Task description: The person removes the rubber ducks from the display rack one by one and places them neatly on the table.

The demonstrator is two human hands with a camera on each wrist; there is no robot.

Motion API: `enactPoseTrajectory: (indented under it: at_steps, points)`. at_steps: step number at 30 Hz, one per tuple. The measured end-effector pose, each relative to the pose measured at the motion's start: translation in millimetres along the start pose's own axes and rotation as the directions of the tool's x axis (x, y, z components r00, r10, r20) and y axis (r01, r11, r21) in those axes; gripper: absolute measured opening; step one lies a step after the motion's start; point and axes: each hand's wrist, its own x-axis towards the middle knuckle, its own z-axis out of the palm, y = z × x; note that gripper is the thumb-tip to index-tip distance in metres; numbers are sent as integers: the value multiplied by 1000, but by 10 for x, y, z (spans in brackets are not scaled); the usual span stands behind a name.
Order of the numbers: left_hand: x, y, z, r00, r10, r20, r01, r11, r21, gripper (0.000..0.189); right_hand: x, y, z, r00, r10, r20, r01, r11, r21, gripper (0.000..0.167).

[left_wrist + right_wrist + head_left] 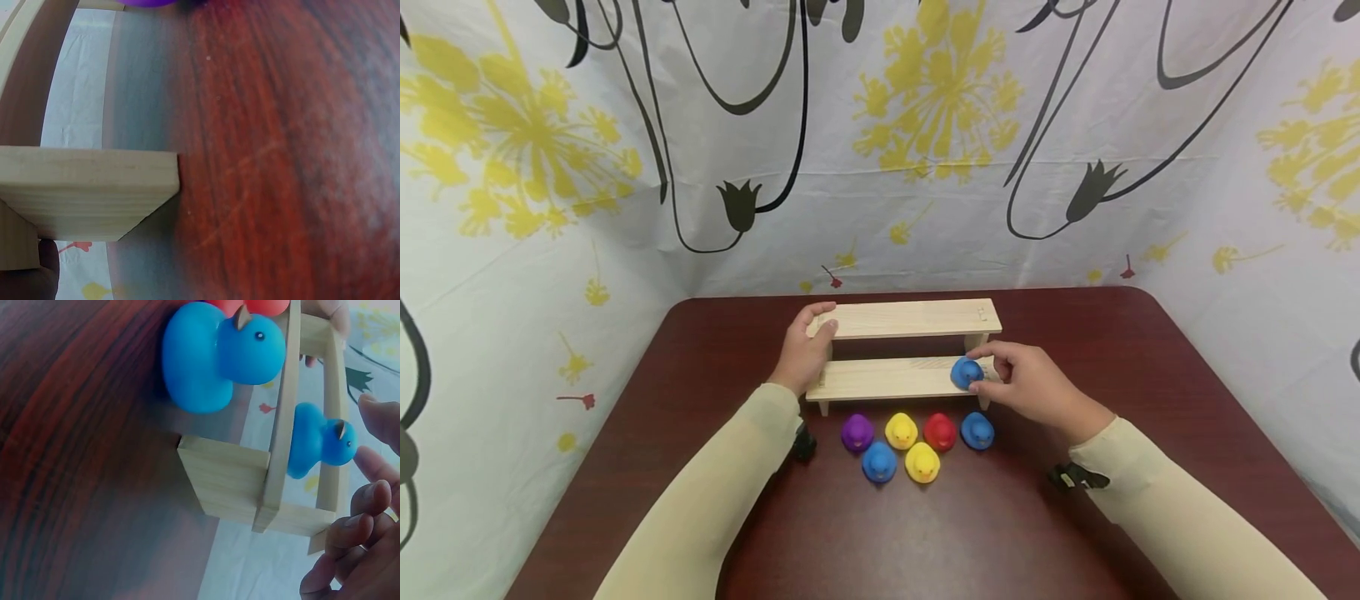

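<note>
A two-tier wooden stand (887,380) is on the table, its left end gripped at the upper board by my left hand (803,350). In the left wrist view, a dark bit of that hand (47,265) shows beside the stand's end (94,194). On the right of the lower board sits a blue rubber duck (966,373). My right hand (1030,385) is around it, thumb and index finger spread on either side. The right wrist view shows a gap between the thumb (378,422) and this duck (306,440), with the index fingertip close by its head.
In front of the stand are a purple duck (857,432), two yellow ducks (901,431), a red duck (940,432) and two more blue ducks (977,431). The dark red table (865,542) meets a patterned cloth (865,225) behind and at the sides.
</note>
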Motion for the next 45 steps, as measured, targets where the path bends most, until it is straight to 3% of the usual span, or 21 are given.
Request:
enactPoseTrajectory:
  at_steps: [25, 36, 45]
  points:
    - [-9, -15, 7, 1000, 26, -11, -26, 999, 21, 38, 62, 99, 67, 996, 68, 62, -69, 998, 10, 45]
    - [-25, -16, 8, 1000, 24, -7, -23, 1000, 19, 37, 47, 73, 78, 999, 22, 37, -23, 999, 38, 39]
    - [5, -29, 4, 1000, 27, -11, -27, 999, 39, 37, -64, -77, 20, 999, 13, 37, -15, 999, 49, 38]
